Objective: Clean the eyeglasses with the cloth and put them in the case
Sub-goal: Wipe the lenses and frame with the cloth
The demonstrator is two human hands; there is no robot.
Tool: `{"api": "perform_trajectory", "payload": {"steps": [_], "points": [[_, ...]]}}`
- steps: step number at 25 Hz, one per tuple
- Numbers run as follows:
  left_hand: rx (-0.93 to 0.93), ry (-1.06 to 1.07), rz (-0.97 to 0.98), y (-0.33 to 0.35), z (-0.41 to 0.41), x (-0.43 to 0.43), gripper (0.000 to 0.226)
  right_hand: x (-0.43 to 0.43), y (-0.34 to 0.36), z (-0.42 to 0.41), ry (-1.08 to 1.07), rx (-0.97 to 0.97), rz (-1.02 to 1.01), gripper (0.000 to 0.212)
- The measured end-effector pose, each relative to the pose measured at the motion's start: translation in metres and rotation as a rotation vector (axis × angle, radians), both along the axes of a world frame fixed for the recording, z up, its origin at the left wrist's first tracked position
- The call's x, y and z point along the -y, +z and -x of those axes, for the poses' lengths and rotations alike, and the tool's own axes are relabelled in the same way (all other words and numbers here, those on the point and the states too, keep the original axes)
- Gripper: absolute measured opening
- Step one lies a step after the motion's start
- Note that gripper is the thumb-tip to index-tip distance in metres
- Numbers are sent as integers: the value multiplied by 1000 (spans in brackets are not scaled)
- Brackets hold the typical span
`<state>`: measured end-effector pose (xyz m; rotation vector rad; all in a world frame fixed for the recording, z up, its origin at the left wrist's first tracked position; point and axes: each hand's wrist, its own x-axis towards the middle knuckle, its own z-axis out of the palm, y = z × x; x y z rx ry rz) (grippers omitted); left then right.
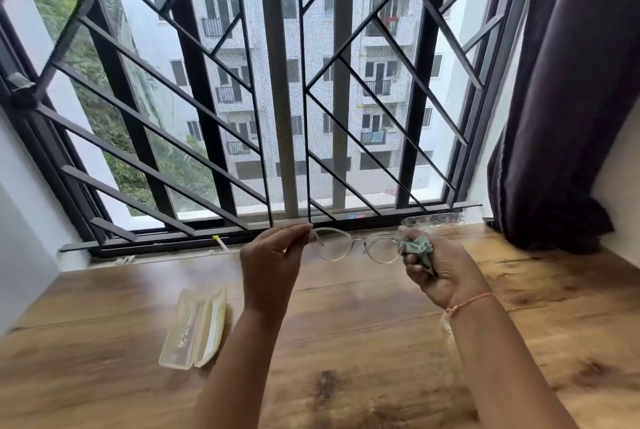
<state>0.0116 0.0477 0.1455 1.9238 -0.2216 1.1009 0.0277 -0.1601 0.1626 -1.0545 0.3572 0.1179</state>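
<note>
Above the table (pixel 346 342), left hand (pixel 268 262) pinches eyeglasses (pixel 360 239); right hand (pixel 446 272) grips cloth (pixel 417 246) against them.

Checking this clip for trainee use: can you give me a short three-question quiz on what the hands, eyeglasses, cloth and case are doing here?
1. True or false: the eyeglasses are out of the case.
2. What does the left hand pinch?
3. The cloth is held by: A the left hand, B the right hand, C neither.
Key: 1 true; 2 one end of the eyeglasses; 3 B.
</note>
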Motion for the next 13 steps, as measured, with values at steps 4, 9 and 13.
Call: {"api": "perform_trajectory", "payload": {"steps": [4,9,13], "points": [[51,-36,75,6,3,0,16,-1,12,9,-31,100,40,14],[14,33,184,13,2,-4,18,7,19,16,-44,253,185,16],[-55,56,287,16,2,-3,29,17,11,9,-175,419,95,21]]}}
